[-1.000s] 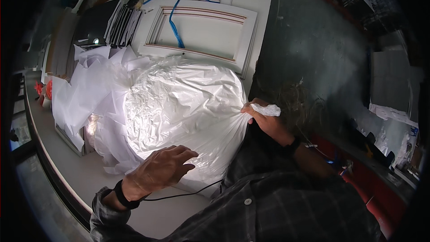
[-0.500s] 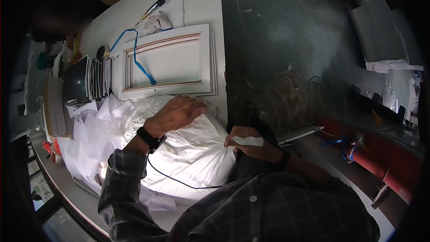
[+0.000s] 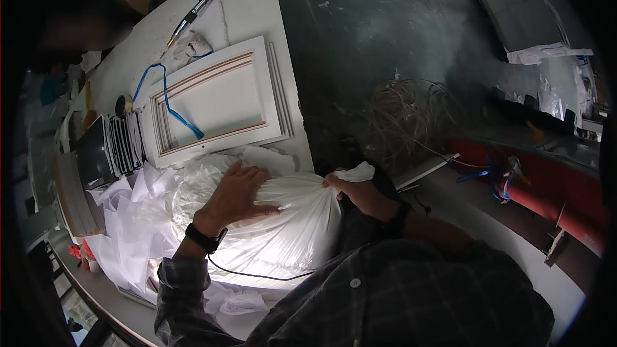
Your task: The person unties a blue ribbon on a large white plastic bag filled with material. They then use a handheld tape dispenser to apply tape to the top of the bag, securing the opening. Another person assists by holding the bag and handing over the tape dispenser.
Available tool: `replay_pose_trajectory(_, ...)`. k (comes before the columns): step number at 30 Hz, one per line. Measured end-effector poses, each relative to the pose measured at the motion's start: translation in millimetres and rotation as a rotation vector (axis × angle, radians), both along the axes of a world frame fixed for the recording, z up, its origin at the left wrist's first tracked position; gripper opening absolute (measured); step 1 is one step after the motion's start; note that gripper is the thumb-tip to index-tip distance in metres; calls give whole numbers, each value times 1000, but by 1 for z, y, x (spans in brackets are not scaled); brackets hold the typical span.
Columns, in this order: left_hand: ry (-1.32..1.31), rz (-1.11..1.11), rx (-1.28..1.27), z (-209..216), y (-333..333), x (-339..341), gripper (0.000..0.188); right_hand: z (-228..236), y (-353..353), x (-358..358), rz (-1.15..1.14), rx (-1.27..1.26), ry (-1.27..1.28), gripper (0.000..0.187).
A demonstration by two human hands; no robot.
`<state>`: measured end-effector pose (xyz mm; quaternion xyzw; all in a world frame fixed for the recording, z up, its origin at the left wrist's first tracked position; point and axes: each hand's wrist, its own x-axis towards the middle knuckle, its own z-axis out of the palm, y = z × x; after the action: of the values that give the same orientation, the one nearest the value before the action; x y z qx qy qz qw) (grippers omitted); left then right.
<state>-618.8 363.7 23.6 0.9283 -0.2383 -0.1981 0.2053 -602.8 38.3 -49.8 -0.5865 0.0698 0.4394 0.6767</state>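
A large, full white plastic bag (image 3: pixel 299 231) lies on the table against my body, bright where light falls on it. My left hand (image 3: pixel 232 196) rests on the top of the bag with its fingers spread. At the bag's right end my right hand (image 3: pixel 363 198) is closed round the gathered plastic, and a white end sticks out above the fist. Folds run from that fist across the bag. Beside it on the left lie crumpled white sheets (image 3: pixel 122 231). A thin dark cord (image 3: pixel 260 275) crosses the bag's near side.
Beyond the bag, white rectangular frames (image 3: pixel 260 83) are stacked on the white table (image 3: pixel 254 0), with a blue strap (image 3: pixel 168 99) across them. Farther off lies a slim air tool (image 3: pixel 193 16) by a crumpled cloth (image 3: pixel 193 45). Coiled clear line (image 3: pixel 405 103) lies on the floor.
My left hand has moved toward me and leftward over the bag, its fingers now spread wider. My right hand keeps its hold, and the view has turned slightly.
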Motion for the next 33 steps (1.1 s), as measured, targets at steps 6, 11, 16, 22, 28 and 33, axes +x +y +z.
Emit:
replay_pose_trajectory(6, 255, 153, 54, 11, -14, 9, 66, -5, -1, 4, -17, -30, 47, 25)
replay_pose_trajectory(11, 273, 170, -158, -6, -22, -16, 66, 9, -2, 5, 95, -35, 4, 28)
replay_pose_trajectory(16, 513, 359, -111, -6, -39, -44, 102, 11, 10, 0, 49, 30, -35, 32)
replay_pose_trajectory(22, 372, 342, -185, -16, -63, -50, 104, 3, 13, -1, 28, -3, 0, 31)
replay_pose_trajectory(28, 255, 284, -159, -8, -71, -44, 84, 10, 8, -1, 22, -49, -39, 31)
replay_pose_trajectory(33, 302, 196, -130, -7, -76, -51, 103, 11, 8, 2, -25, 4, -5, 30)
